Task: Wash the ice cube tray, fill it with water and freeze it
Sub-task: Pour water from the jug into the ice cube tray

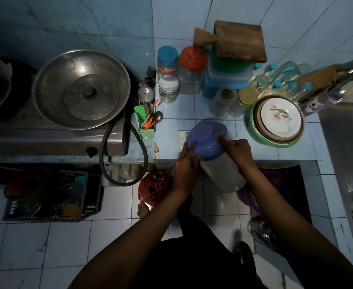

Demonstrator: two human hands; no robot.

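At the table's point(296, 152) front edge, both hands tilt a clear jug point(221, 174) with a blue lid point(206, 140), likely to pour. The left hand point(185, 171) steadies the lid, fingers curled on it; the right hand point(239, 152) grips the body. The white ice cube tray point(181, 140) lies just behind, mostly hidden.

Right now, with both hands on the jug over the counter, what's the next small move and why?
Probably tip the jug a little further so its blue lid end pours over the white ice cube tray. The left hand steadies the lid and the right hand holds the body, already tilted toward the tray, which lies flat on the counter just beyond the lid. Whether water is flowing cannot be seen.
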